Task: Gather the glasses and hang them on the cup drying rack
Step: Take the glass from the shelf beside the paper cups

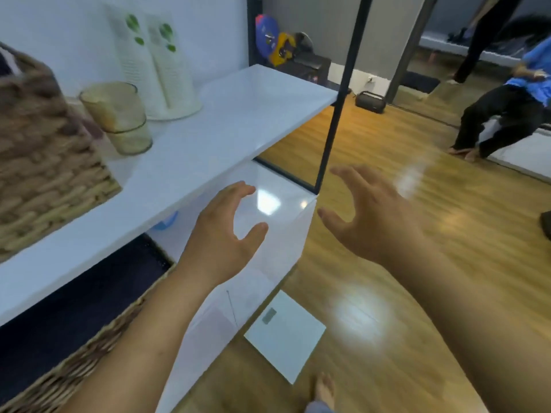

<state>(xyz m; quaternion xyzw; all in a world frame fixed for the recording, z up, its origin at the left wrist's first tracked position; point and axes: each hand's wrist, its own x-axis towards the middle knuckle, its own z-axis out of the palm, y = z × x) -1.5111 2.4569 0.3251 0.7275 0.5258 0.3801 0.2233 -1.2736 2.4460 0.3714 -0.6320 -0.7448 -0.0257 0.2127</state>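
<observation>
Left hand (229, 225) and right hand (366, 216): each grip spread wide, empty; stacked glasses (119, 117) on shelf (238, 114), up-left of both grips; gathering pending, reach next.

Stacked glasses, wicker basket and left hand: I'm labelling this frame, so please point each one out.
Stacked glasses (119, 114): head view, side of the upper glass.
Wicker basket (44, 162): head view, woven front wall.
Left hand (223, 234): head view, back of the hand.

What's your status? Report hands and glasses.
Left hand and right hand open, empty. Glasses stacked on shelf, untouched. Nothing in the way.
</observation>
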